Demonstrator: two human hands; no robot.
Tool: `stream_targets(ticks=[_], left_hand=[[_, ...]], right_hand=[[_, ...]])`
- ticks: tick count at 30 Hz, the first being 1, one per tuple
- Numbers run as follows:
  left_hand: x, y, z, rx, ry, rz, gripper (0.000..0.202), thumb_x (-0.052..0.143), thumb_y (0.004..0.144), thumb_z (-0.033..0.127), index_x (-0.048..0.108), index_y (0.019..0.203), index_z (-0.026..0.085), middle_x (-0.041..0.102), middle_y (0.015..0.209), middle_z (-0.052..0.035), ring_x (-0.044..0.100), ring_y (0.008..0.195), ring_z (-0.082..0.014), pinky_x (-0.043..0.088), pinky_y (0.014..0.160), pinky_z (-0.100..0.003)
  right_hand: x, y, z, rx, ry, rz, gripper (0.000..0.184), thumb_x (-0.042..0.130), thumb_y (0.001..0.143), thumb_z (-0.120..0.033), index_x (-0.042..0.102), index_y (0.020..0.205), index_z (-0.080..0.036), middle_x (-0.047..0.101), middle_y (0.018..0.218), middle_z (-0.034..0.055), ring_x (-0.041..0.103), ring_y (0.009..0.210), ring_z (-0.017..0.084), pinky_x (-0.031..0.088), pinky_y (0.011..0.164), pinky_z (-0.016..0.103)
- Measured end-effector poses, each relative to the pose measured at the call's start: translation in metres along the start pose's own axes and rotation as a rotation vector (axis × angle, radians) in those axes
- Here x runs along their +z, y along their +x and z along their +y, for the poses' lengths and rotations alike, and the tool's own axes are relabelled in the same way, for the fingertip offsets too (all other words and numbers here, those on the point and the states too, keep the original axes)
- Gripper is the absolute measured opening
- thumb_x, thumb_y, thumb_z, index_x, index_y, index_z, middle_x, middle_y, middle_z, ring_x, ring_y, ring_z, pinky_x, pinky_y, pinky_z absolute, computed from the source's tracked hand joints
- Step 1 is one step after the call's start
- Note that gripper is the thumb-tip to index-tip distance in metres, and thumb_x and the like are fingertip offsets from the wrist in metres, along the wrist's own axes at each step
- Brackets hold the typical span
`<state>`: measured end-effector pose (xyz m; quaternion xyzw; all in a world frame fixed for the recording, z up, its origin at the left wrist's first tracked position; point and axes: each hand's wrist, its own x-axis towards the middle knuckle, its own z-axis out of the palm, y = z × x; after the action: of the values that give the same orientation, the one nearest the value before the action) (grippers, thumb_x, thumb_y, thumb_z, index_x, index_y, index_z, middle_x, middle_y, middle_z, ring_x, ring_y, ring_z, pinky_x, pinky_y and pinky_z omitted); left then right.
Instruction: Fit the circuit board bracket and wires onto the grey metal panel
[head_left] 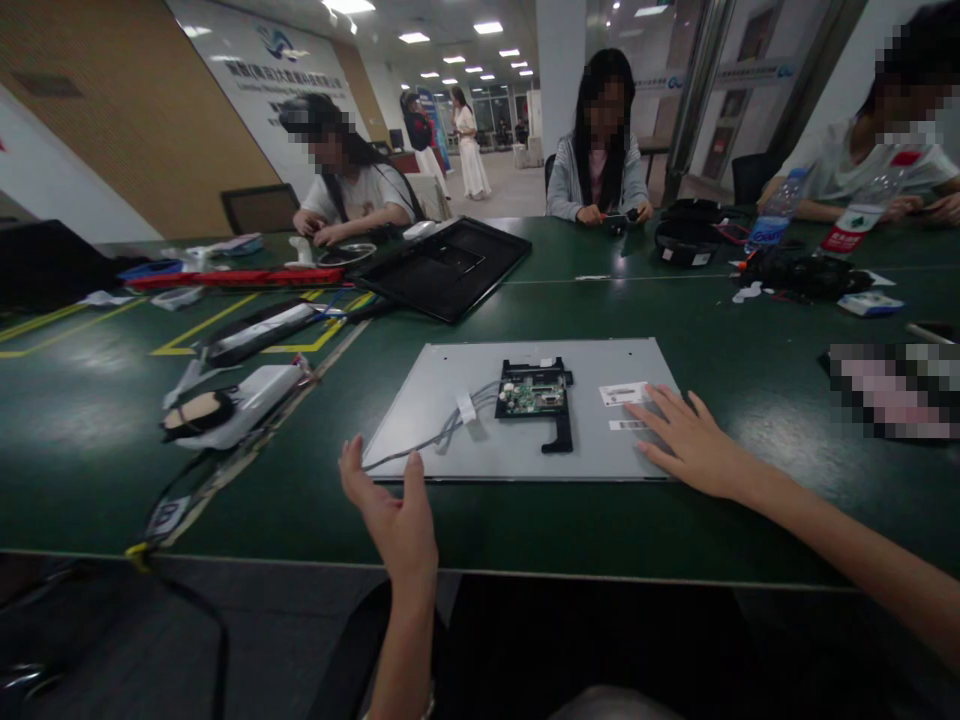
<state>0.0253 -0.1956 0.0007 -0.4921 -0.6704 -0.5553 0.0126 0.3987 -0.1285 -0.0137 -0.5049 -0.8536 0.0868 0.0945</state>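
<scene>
A flat grey display panel (450, 380) lies back side up on the green table before me. At its middle sits a green circuit board (534, 397) in a black plastic bracket (557, 440). A grey cable (409, 452) runs from the board to the panel's left front corner, with a white tag on it. My right hand (694, 440) rests with spread fingers on the panel's right side, by the white labels (624, 393). My left hand (394, 510) is raised at the left front corner, thumb and fingers apart, with nothing visible in it.
A black plastic back cover (457, 262) lies behind the panel. Power strips (259, 395) and a black cable (217, 610) are on the left. Bottles (780, 210), a black pouch (686, 240) and a pixelated object (892, 390) stand or lie at right. Several people sit across the table (637, 540).
</scene>
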Motion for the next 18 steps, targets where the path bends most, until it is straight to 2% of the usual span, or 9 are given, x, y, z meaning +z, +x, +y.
stream_targets(ticks=[4,8,18], left_hand=[[0.004,0.000,-0.002,-0.003,-0.013,-0.003,0.062,0.053,0.090,0.028,0.029,0.147,0.023,0.037,0.148,-0.0118,0.027,0.144,-0.0269,0.021,0.120,-0.048],[0.004,0.000,-0.006,-0.002,0.025,-0.001,0.061,0.053,0.090,0.026,0.030,0.147,0.026,0.037,0.149,-0.0091,0.029,0.143,-0.0244,0.020,0.120,-0.045],[0.004,-0.001,-0.004,-0.048,-0.021,-0.036,0.061,0.052,0.089,0.025,0.031,0.147,0.027,0.035,0.151,-0.0088,0.030,0.143,-0.0249,0.019,0.120,-0.043]], right_hand=[[0.000,0.019,-0.019,-0.037,-0.016,-0.043,0.065,0.029,0.097,-0.059,0.027,0.153,-0.027,0.016,0.163,0.0099,0.014,0.148,0.035,0.008,0.115,0.064],[-0.001,0.038,-0.038,-0.075,-0.003,-0.083,0.068,0.023,0.097,-0.061,0.025,0.154,-0.023,0.014,0.163,0.0116,0.011,0.148,0.034,0.008,0.115,0.064],[0.002,0.080,-0.080,-0.093,0.071,-0.128,0.070,0.025,0.097,-0.059,0.027,0.154,-0.018,0.014,0.163,0.0136,0.007,0.148,0.036,0.008,0.115,0.063]])
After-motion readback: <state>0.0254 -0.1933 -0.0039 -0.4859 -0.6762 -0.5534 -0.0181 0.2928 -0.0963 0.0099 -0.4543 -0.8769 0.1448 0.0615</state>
